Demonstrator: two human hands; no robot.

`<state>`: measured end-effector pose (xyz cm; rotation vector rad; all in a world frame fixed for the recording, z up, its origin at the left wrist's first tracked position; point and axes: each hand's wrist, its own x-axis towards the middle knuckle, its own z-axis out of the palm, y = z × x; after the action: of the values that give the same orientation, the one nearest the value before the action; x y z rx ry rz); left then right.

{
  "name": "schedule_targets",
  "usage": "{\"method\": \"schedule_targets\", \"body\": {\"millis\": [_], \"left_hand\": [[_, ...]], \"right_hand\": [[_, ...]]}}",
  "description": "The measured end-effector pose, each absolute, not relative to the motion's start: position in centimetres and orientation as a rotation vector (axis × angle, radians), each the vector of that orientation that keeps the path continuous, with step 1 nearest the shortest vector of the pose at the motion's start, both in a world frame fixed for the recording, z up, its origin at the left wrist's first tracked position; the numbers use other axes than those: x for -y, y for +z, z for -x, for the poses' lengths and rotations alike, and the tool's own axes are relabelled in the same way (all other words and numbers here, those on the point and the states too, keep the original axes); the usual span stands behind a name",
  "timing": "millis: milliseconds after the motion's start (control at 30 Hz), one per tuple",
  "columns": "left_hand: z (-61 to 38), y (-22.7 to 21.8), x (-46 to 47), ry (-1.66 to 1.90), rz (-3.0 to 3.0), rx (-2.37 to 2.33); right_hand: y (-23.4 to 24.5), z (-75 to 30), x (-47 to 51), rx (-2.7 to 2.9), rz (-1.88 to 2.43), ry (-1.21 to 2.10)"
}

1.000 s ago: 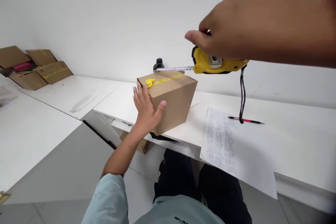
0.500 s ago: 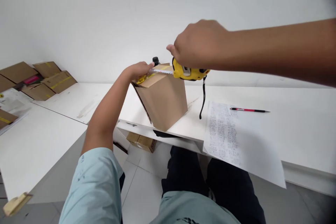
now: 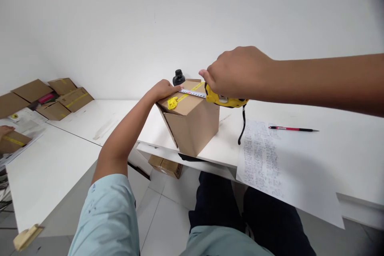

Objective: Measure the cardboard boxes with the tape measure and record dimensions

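Observation:
A small brown cardboard box (image 3: pixel 195 128), sealed with yellow tape, stands near the front edge of a white table (image 3: pixel 345 156). My left hand (image 3: pixel 163 89) rests on the box's top left edge, fingers curled, pinning the end of the white tape blade (image 3: pixel 192 93). My right hand (image 3: pixel 237 73) grips the yellow tape measure (image 3: pixel 225 101) at the box's top right edge. The blade lies stretched across the box's top between both hands. A black strap hangs from the tape measure.
A written sheet of paper (image 3: pixel 270 160) overhangs the table edge right of the box, with a red pen (image 3: pixel 292 129) behind it. A black bottle cap (image 3: pixel 179 77) shows behind the box. Cardboard boxes (image 3: pixel 60 98) lie far left. Another person's hand (image 3: pixel 6 130) shows at the left edge.
My left hand moved from the box's side up to its top edge and took the blade's end. My right hand came down with the tape measure to the box's top.

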<state>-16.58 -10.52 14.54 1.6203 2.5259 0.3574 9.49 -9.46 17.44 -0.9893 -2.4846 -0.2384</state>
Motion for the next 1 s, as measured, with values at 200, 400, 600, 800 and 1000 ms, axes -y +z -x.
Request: {"method": "schedule_targets", "body": {"millis": [200,400,600,800,1000], "left_hand": [[15.0,14.1,11.5,0.533,-1.574,-2.471],[14.9,14.6,11.7,0.457,-1.616,-2.483],[14.1,15.8,11.7,0.338,-1.676,-2.425],[14.3,15.4,11.6,0.513,-1.581,-2.401],[16.4,15.6,11.5,0.71,-1.601,-2.269]], "right_hand": [[16.8,-9.8,8.8,2.499,0.849,-0.251],[17.8,-10.2,11.4,2.47,1.221,-0.212],[17.8,-10.9,11.3,2.431,1.175,-0.28],[16.7,-11.0,10.4,2.407,1.163,-0.268],[17.1,-11.1,10.6,2.429,1.192,-0.275]]}}
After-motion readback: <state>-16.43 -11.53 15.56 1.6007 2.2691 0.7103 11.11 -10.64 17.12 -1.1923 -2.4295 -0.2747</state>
